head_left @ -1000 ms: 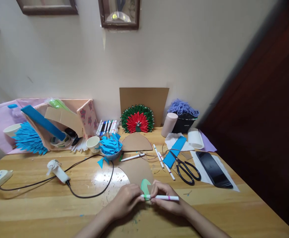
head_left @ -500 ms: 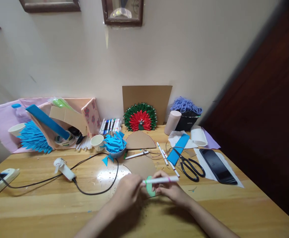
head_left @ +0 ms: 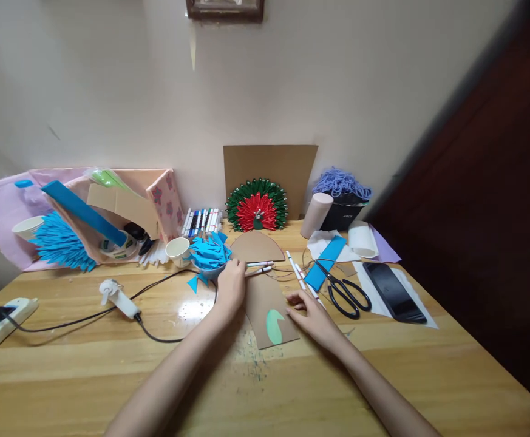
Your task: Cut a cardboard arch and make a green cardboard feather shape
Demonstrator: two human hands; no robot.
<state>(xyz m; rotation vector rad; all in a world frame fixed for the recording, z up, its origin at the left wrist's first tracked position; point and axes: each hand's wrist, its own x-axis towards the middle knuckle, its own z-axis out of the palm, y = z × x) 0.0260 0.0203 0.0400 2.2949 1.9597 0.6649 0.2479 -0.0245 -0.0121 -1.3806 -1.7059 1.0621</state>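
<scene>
My left hand [head_left: 232, 284] reaches over the far edge of a brown cardboard piece [head_left: 262, 303], beside a bowl of blue paper pieces [head_left: 209, 255]. Its fingers are closed at the left end of a white marker [head_left: 260, 264]. A second white marker [head_left: 260, 271] lies right alongside; their left ends are hidden by the hand. My right hand [head_left: 308, 314] hovers at the right edge of the cardboard with thumb and fingers apart, holding nothing. Close to its fingertips, a light green leaf-like shape [head_left: 274, 326] lies on the cardboard.
Black-handled scissors [head_left: 349, 294], a blue strip [head_left: 325, 264] and a phone [head_left: 394, 291] lie to the right. A red and green fan-shaped peacock craft [head_left: 256, 206] stands at the back. A paper cup [head_left: 178, 250], cable and white glue gun [head_left: 119, 299] are at left.
The marker held between both hands over the green shape is gone from there. My left hand has moved forward to the markers; my right hand has moved slightly up and right, its fingers now empty.
</scene>
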